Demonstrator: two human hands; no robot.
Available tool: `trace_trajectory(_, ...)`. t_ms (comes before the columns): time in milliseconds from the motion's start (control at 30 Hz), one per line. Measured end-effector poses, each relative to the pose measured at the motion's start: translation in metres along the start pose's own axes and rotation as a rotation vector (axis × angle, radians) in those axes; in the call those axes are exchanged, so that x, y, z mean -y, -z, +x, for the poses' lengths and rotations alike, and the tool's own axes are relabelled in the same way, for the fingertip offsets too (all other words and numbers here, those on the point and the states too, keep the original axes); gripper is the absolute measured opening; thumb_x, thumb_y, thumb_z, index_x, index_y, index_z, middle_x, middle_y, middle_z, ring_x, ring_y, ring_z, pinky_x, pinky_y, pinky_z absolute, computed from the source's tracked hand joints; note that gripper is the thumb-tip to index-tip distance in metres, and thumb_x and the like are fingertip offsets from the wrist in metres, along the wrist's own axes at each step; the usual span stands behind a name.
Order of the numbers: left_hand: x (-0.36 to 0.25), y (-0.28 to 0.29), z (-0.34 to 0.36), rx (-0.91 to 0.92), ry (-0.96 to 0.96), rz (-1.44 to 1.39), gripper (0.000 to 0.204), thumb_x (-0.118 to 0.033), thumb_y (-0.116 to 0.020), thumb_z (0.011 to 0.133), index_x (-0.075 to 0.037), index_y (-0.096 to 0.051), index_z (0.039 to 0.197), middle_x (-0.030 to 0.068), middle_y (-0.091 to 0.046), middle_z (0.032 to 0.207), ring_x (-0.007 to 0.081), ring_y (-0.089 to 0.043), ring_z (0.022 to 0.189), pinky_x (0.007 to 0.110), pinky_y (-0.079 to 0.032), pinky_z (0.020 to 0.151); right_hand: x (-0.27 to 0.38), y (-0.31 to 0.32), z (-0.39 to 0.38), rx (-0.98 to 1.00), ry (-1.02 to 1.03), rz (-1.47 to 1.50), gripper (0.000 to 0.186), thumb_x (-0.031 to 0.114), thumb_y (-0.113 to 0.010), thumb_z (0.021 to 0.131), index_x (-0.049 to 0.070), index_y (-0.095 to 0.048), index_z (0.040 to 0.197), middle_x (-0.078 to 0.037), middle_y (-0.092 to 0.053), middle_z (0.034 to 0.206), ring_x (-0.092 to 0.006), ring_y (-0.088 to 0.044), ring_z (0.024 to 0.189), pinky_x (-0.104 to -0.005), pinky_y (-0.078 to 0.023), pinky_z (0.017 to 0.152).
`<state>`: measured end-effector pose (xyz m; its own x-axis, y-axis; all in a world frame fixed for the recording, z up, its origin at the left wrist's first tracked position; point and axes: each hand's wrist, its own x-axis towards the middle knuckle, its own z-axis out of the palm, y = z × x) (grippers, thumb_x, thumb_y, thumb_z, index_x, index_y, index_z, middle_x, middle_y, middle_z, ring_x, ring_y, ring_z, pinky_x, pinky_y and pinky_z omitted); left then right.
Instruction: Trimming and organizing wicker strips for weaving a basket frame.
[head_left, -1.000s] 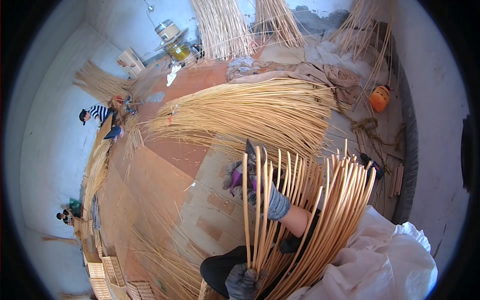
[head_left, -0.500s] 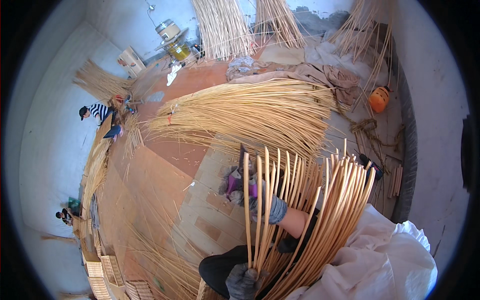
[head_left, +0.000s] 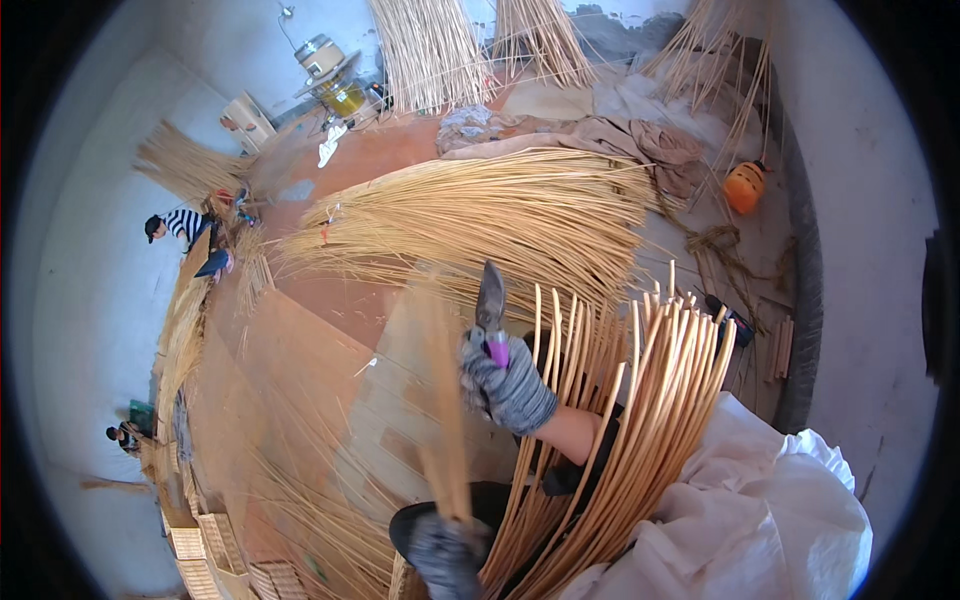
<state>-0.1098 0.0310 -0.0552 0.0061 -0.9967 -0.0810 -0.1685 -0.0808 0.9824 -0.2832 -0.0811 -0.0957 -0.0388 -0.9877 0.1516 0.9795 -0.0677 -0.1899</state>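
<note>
My left hand (head_left: 448, 555), in a grey knitted glove, is closed around the lower part of a few wicker rods (head_left: 440, 390), which are smeared by motion. In my right hand (head_left: 512, 385), gloved alike, is a pair of pruning shears (head_left: 490, 310) with purple on the handle, the dark blade pointing up. My right forearm crosses in front of a row of upright wicker rods (head_left: 665, 400), thick and bent outward at the top. White cloth (head_left: 740, 500) lies against these rods at the right.
A large bundle of long rods (head_left: 480, 215) lies on the floor ahead. Loose rods (head_left: 320, 515) are scattered at the left, near woven baskets (head_left: 222, 540). Two people sit by the left wall. An orange round object (head_left: 744, 188) stands at the far right.
My left hand has swung left with the rods, away from the upright row. My right hand has moved slightly up, and the shears now show plainly. The whole view has shifted a little.
</note>
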Motion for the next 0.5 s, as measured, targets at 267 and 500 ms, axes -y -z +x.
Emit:
trace_trajectory(267,0.03,-0.034,0.003,0.152,-0.409,0.514,0.026,-0.025,-0.052,0.078,-0.002,-0.053,0.09,0.0109,-0.055,0.077,0.0263,-0.053,0.071,0.033,-0.043,0.063,0.002,-0.033,0.0,-0.056,-0.237,-0.144,0.015,0.018,-0.053,0.079,0.007,-0.046,0.086,-0.006,-0.054,0.073,-0.0207,-0.056,0.065,-0.0325,-0.047,0.055)
trace_trajectory(500,0.012,-0.019,-0.033,0.755,0.025,0.895,0.027,-0.022,-0.057,0.075,0.003,-0.057,0.086,0.0107,-0.06,0.075,0.0209,-0.054,0.067,0.031,-0.043,0.063,-0.01,0.007,0.012,-0.151,-0.206,-0.072,0.014,0.015,-0.054,0.078,0.007,-0.046,0.087,-0.007,-0.054,0.074,-0.0196,-0.055,0.066,-0.0333,-0.047,0.059)
